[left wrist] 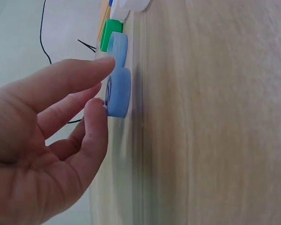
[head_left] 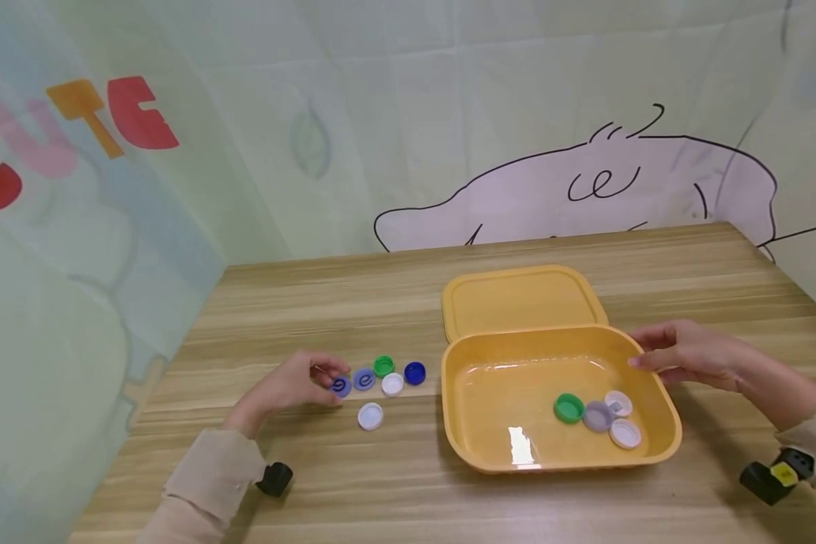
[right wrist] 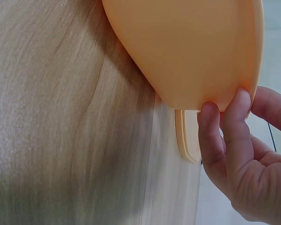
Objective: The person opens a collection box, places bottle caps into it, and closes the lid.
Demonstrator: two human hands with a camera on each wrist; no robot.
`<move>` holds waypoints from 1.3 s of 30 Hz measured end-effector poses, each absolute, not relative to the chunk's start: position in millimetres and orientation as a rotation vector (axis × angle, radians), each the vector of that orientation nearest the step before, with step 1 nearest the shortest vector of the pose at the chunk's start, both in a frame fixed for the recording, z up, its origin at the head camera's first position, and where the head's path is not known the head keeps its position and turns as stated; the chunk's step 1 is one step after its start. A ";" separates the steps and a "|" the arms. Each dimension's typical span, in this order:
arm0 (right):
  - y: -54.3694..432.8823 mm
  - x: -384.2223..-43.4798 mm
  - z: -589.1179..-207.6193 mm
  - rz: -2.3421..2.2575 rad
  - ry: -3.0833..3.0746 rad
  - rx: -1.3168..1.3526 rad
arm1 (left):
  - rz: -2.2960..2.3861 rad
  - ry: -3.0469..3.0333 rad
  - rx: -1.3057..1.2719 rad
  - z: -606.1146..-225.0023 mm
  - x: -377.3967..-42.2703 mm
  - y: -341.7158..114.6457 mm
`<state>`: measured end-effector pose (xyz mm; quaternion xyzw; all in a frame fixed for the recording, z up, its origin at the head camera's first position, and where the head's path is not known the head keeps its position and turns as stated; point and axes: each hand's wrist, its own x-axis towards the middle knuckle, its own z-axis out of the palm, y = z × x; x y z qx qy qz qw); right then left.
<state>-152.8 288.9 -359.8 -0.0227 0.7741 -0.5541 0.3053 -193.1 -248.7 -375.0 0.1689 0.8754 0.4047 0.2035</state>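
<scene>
My left hand (head_left: 302, 381) is at a light blue bottle cap (head_left: 340, 386) with a dark mark on its top, fingertips and thumb curved about its edge; the left wrist view shows the cap (left wrist: 119, 93) on the table. Beside it sits a second marked blue cap (head_left: 363, 378). At the right, my right hand (head_left: 693, 355) grips the wall of a yellow plastic box (head_left: 557, 332), thumb over the rim and fingers outside. Inside the box lie a green cap (head_left: 569, 408), a greyish cap (head_left: 598, 416) and two white caps (head_left: 625, 434).
A green cap (head_left: 384, 366), a dark blue cap (head_left: 415, 372) and two white caps (head_left: 370, 415) lie between left hand and box. Behind the box, a yellow lid (head_left: 523, 298) lies flat on the wooden table (head_left: 313, 302). A printed curtain (head_left: 353, 113) hangs beyond the far edge.
</scene>
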 end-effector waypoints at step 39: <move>288.8 -152.8 -359.0 -1.474 2.048 -0.061 | 1.142 2.446 0.427 -373.4 -196.3 -244.3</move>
